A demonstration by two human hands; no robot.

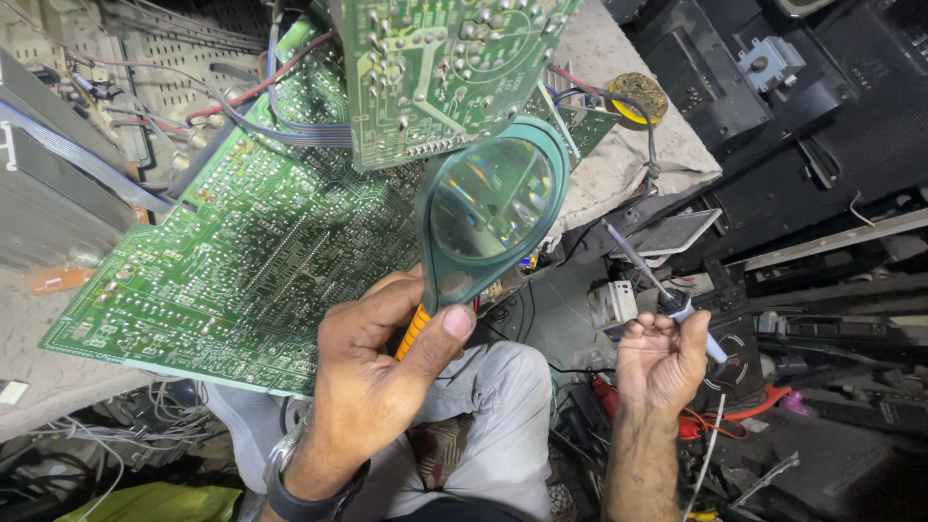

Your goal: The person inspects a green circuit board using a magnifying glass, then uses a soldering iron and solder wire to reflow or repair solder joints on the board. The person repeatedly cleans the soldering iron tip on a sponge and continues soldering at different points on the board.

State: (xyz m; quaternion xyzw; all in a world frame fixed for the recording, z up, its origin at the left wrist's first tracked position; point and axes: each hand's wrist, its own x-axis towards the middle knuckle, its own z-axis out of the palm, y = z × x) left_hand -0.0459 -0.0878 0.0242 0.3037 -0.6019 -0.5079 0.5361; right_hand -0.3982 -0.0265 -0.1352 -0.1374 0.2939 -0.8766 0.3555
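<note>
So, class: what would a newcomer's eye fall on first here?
The big green circuit board filling the left half, with a smaller circuit board standing at top centre. The left hand holds a green-framed magnifying glass in the middle. At right, the right hand grips a soldering iron.

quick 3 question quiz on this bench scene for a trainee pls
1. Which hand holds the magnifying glass?
2. True or false: the soldering iron tip touches the large green circuit board.
3. What colour is the magnifier's handle: A orange, B blue, C white?

Key:
1. The left hand, thumb pressed on the frame.
2. False: the right hand holds the iron off to the side, clear of the board.
3. A.
</note>
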